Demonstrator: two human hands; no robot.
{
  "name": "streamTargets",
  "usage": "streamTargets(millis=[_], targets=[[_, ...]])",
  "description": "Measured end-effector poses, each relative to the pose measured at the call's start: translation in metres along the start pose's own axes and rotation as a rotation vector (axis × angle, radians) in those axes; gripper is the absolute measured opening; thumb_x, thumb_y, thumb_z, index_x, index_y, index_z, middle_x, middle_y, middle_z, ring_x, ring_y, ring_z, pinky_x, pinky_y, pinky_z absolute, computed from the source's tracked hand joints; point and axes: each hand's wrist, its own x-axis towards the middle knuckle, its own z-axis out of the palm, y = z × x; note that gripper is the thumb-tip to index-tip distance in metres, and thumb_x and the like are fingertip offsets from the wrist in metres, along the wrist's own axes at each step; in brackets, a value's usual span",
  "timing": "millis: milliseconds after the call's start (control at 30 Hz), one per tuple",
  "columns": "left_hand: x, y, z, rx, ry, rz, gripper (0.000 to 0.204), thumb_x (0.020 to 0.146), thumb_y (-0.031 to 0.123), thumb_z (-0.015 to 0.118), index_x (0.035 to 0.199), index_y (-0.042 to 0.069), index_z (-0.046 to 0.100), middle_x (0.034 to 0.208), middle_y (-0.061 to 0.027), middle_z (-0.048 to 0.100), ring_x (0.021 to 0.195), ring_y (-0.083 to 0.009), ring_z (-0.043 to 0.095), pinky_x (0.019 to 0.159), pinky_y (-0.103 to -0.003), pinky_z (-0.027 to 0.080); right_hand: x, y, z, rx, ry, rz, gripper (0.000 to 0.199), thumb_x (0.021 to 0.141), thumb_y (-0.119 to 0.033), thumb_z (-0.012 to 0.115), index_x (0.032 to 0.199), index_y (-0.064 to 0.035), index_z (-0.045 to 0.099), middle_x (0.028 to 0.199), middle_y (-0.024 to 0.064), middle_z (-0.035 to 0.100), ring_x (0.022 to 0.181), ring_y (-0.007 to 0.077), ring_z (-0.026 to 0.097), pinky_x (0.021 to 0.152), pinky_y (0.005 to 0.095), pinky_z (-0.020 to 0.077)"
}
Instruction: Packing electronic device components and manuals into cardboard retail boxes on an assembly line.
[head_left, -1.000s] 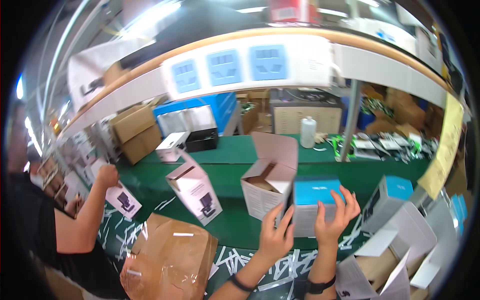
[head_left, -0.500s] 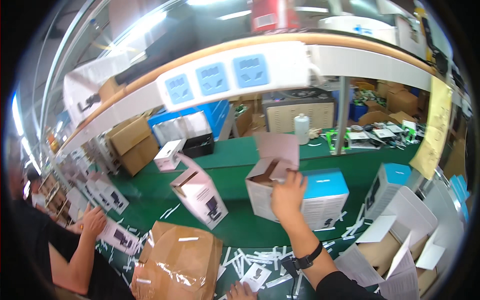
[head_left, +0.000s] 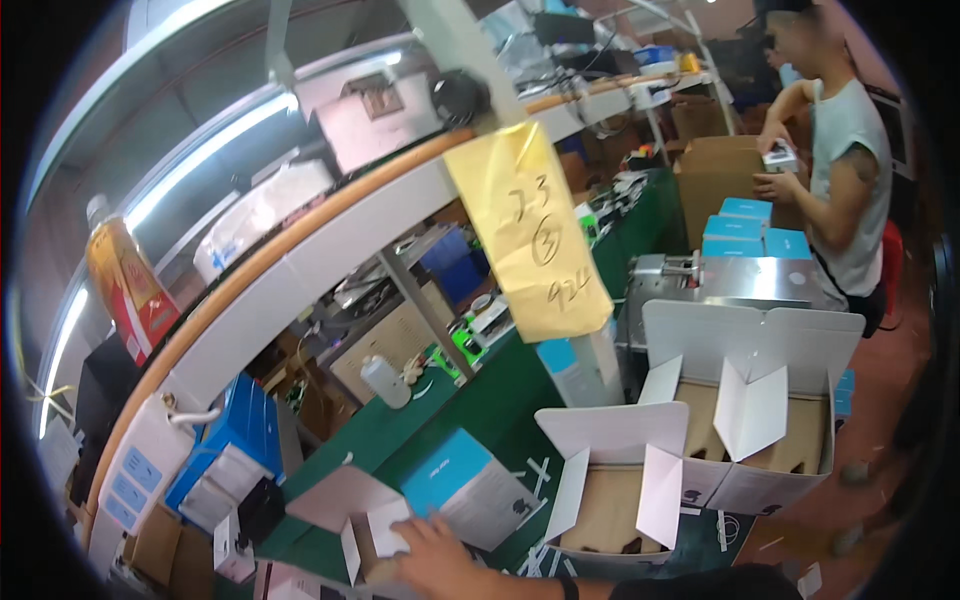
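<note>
My right hand (head_left: 436, 552) reaches in along the lower edge, its fingers at the inner flap of an open white box (head_left: 372, 545) with a brown insert inside. The lid of that box stands raised to the left. Touching it on the right is a closed box with a blue top (head_left: 447, 475) and white printed sides. The palm side of my hand is hidden. My left hand is out of view.
Three open white boxes with brown inserts (head_left: 615, 500) stand at the right. A yellow paper sheet (head_left: 535, 235) hangs from the post. On the green bench (head_left: 345, 450) are a white bottle (head_left: 384, 382) and paper strips. A co-worker (head_left: 850, 170) handles a small box beyond.
My view has swung to the right, bringing the co-worker and the open boxes into sight. My right hand stays at the white box; my left hand has left the view.
</note>
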Motion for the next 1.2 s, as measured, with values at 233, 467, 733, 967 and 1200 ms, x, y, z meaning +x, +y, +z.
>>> streamTargets(millis=[233,467,733,967,1200], targets=[[0.127,-0.005,0.111,-0.349,0.461,0.089,0.035,0.089,0.009,0.074,0.117,-0.007,0.061,0.108,-0.0184,0.068,0.101,-0.0283,0.066,0.093,-0.041,0.052,0.023,-0.002,0.007,-0.060,-0.088,0.060,0.058,0.086,-0.040,0.075,0.129,-0.0030,0.064,0.144,0.0184,0.053,0.131,0.0332,0.053,0.114,0.0802,0.0083],[0.131,-0.013,0.136,0.102,0.424,0.167,0.026,0.089,0.007,0.072,0.105,-0.006,0.056,0.100,-0.0249,0.060,0.095,-0.0431,0.061,0.082,-0.048,0.047,0.023,-0.008,-0.014,0.104,-0.001,0.117,0.069,0.080,-0.024,0.082,0.135,0.0053,0.054,0.142,0.0207,0.049,0.134,0.0355,0.049,0.112,0.0823,-0.0013],[0.130,-0.020,0.130,0.151,0.279,0.283,0.023,0.087,0.004,0.068,0.100,-0.005,0.052,0.093,-0.0225,0.052,0.086,-0.0450,0.053,0.075,-0.052,0.042,0.031,0.008,-0.016,0.094,0.011,0.123,0.072,0.079,-0.022,0.082,0.139,0.0035,0.052,0.142,0.0195,0.049,0.132,0.0352,0.050,0.113,0.0808,0.0032],[0.129,-0.004,0.142,0.101,0.337,0.275,0.057,0.076,-0.010,0.066,0.130,-0.004,0.049,0.126,-0.0289,0.044,0.110,-0.0463,0.053,0.093,-0.051,0.047,0.033,0.010,-0.027,0.104,0.056,0.120,0.044,0.082,-0.020,0.080,0.121,-0.0039,0.068,0.134,0.0128,0.054,0.132,0.0344,0.049,0.115,0.0770,0.0081],[0.126,-0.015,0.137,0.010,0.243,0.480,0.084,0.074,-0.008,0.062,0.152,0.000,0.033,0.148,-0.0294,0.036,0.136,-0.0479,0.041,0.111,-0.053,0.040,0.041,0.025,-0.022,0.271,0.213,0.032,0.012,0.082,-0.014,0.076,0.091,-0.0066,0.075,0.116,0.0110,0.060,0.118,0.0321,0.058,0.113,0.0643,0.0348]])
